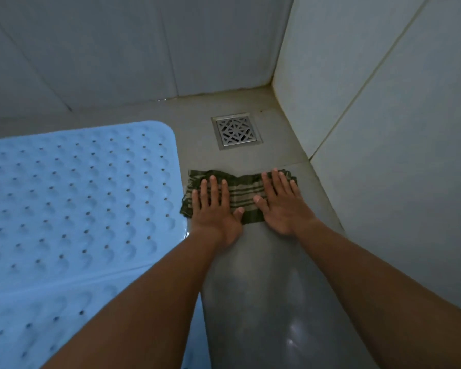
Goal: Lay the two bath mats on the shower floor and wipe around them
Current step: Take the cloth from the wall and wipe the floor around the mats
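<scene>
Lying flat at left, the blue near bath mat (pixel 37 328) meets the far bath mat (pixel 77 195) edge to edge. Left hand (pixel 213 209) and right hand (pixel 282 203), fingers spread, press a green striped cloth (pixel 246 193) on the narrow floor (pixel 264 262) between mat and wall (pixel 397 155); drain grate (pixel 236 130) beyond.

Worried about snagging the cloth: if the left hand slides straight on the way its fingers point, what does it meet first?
Probably the drain grate: the left hand, flat on the cloth, points roughly at its left edge, with only bare floor between.
</scene>
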`<state>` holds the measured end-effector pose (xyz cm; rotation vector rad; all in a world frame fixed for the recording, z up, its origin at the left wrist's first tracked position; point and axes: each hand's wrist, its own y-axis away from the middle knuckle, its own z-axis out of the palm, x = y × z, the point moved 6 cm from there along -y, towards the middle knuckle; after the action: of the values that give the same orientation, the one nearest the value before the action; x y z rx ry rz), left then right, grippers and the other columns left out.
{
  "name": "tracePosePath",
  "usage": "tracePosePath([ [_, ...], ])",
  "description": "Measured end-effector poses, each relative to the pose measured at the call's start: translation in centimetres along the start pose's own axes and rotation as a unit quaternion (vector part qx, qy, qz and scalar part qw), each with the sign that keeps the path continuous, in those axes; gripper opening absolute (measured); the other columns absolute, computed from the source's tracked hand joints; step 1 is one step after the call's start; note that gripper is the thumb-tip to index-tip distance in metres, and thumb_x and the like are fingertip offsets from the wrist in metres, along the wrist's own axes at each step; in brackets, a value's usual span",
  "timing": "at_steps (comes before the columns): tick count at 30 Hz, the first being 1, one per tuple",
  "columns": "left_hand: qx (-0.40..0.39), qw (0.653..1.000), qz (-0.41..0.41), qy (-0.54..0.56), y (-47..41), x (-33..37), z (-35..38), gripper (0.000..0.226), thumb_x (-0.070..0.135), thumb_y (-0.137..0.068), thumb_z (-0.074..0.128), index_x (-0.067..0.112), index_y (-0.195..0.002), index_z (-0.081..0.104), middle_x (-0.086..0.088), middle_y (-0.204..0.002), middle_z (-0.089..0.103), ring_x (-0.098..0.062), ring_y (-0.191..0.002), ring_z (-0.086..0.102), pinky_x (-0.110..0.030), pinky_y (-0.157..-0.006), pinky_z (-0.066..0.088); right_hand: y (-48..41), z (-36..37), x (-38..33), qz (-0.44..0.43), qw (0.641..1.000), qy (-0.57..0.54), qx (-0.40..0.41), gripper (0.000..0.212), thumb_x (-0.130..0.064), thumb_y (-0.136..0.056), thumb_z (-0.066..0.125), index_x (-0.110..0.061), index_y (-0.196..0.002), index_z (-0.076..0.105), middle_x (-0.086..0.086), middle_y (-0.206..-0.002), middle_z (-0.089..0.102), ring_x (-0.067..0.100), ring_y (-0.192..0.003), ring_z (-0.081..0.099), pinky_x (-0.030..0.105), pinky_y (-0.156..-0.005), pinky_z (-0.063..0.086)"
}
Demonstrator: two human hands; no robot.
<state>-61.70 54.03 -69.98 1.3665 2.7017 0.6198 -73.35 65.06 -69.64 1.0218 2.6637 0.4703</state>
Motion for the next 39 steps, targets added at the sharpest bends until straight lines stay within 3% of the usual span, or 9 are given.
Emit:
tracePosePath([
  [8, 0.039, 0.999, -0.010, 0.027, 0.0, -0.2, 0.1, 0.067, 0.051, -0.103, 0.012, 0.020, -0.157, -0.013, -0.008, -0.165, -0.019, -0.028, -0.150, -0.022, -0.048, -0.119, -0.015, -0.6, 0.2, 0.1, -0.004, 1.000, -0.008, 0.011, 0.067, -0.053, -0.104, 0.010, -0.019, -0.155, -0.018, 0.012, -0.162, -0.025, 0.023, -0.149, -0.024, 0.041, -0.120, -0.017],
  [19, 0.025, 0.998, -0.036, 0.042, 1.0, 0.4, 0.8, 0.069, 0.052, -0.103, 0.012, 0.018, -0.156, -0.017, -0.008, -0.162, -0.026, -0.029, -0.148, -0.026, -0.050, -0.120, -0.014, 0.9, 0.8, 0.3, -0.013, 1.000, 0.006, 0.007, 0.068, -0.055, -0.103, 0.010, -0.020, -0.156, -0.017, 0.010, -0.162, -0.024, 0.022, -0.149, -0.023, 0.042, -0.121, -0.015],
  [39, 0.010, 0.995, -0.077, 0.066, 20.1, 6.1, 8.4, 0.071, 0.052, -0.103, 0.011, 0.014, -0.155, -0.019, -0.013, -0.161, -0.028, -0.032, -0.147, -0.027, -0.050, -0.119, -0.016, 19.6, 6.9, 2.3, -0.039, 0.999, 0.007, -0.016, 0.070, -0.054, -0.104, 0.013, -0.017, -0.157, -0.014, 0.011, -0.163, -0.022, 0.021, -0.149, -0.023, 0.041, -0.121, -0.014],
])
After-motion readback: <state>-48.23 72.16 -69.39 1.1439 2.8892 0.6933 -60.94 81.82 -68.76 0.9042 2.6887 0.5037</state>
